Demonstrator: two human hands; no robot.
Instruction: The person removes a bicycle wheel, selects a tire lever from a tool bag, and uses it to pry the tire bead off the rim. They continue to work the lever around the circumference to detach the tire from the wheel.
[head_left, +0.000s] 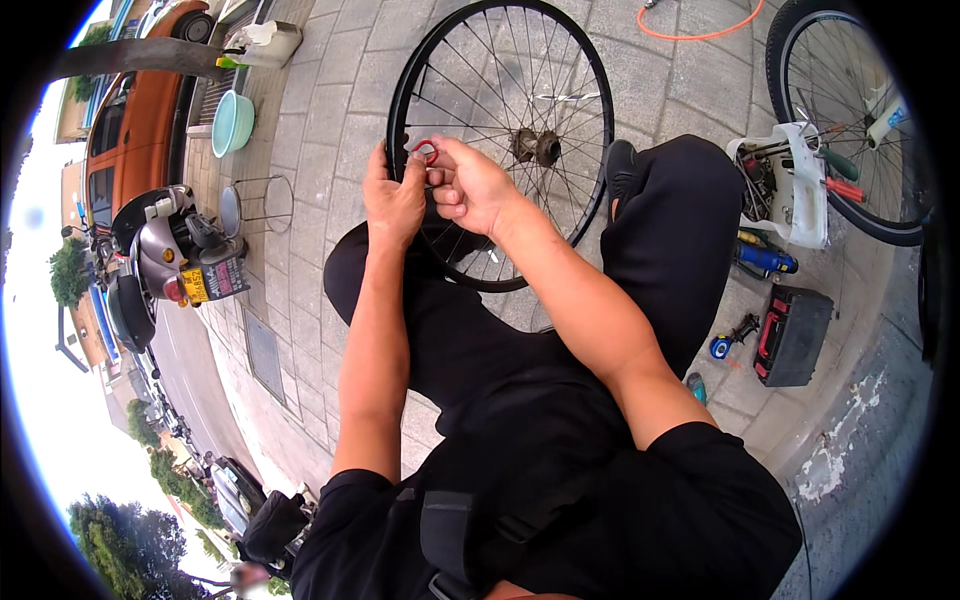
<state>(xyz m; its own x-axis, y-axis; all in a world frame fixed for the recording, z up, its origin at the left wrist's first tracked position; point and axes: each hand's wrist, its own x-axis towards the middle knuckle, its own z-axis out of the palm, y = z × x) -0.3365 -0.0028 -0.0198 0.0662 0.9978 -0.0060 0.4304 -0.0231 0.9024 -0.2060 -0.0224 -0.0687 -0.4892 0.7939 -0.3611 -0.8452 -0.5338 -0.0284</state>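
Note:
A bicycle wheel (606,120) with a black rim, thin spokes and no tyre stands before me, its lower part by my legs. My left hand (396,203) is closed round the left side of the rim, thumb on the inner side. Close beside it, my right hand (473,187) pinches a small red spoke wrench (428,147) at the spokes near the rim. The fingertips partly hide where the wrench meets the spoke. The worn, brownish hub (535,147) sits to the right of my hands.
On the right stand a white bin of tools (812,215), another wheel with a tyre (783,75), a blue power tool (766,258), a tape measure (720,347) and a black toolbox (800,335). To the left are a stool (230,210), a green basin (233,123) and a parked scooter (165,255).

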